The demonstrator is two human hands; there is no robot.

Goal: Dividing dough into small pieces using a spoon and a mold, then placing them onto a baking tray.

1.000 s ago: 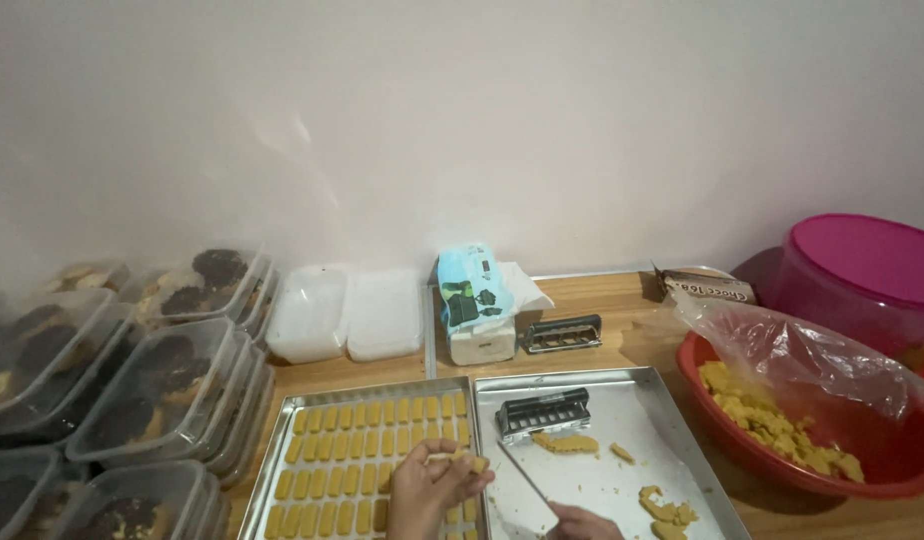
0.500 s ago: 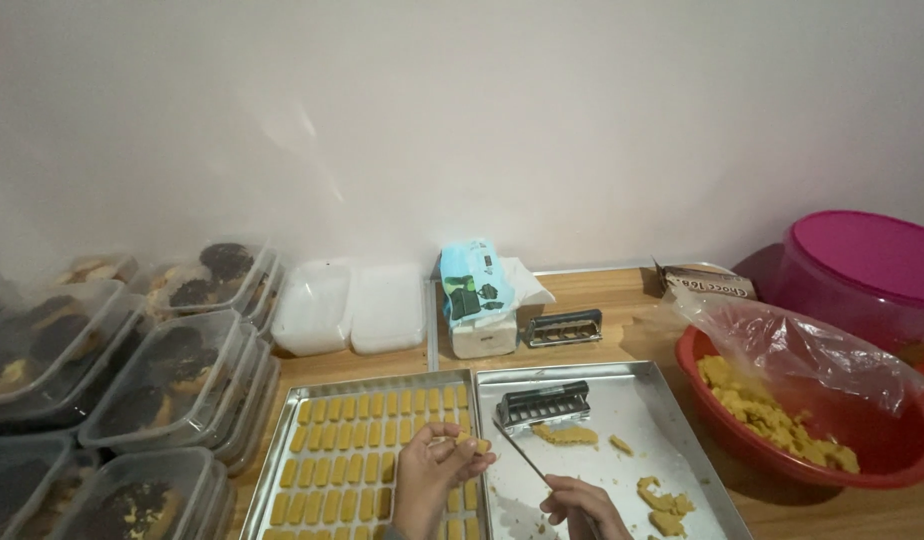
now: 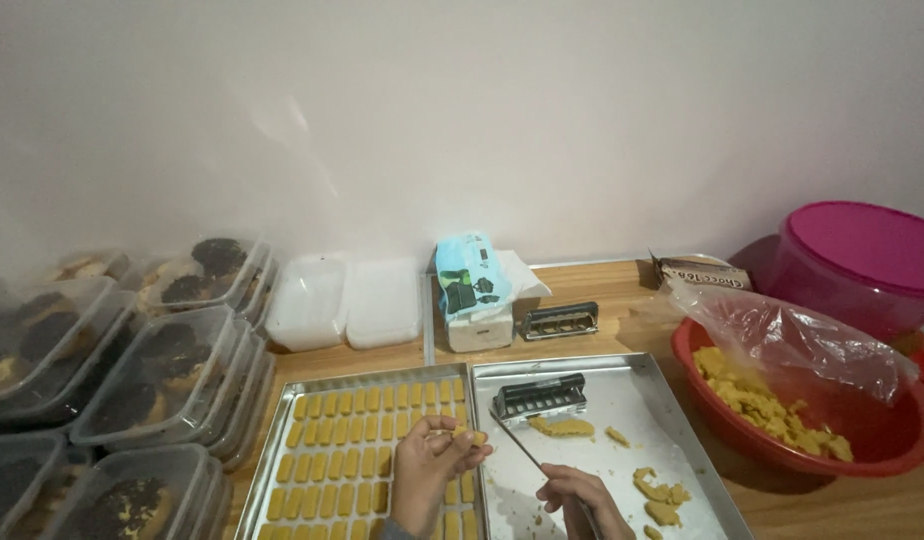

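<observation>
The left hand (image 3: 427, 478) pinches a small yellow dough piece (image 3: 466, 434) in a closed grip, just above the tray of dough rows (image 3: 282, 460). The right hand (image 3: 580, 498) grips a thin knife (image 3: 517, 447) (blade angled toward the left grip) over the floured tray (image 3: 672, 410), a metal cutter (image 3: 540, 397) beyond.

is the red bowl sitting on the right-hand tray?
No, the red bowl of yellow dough stands on the wooden table, to the right of the right-hand tray, outside its rim.
</observation>
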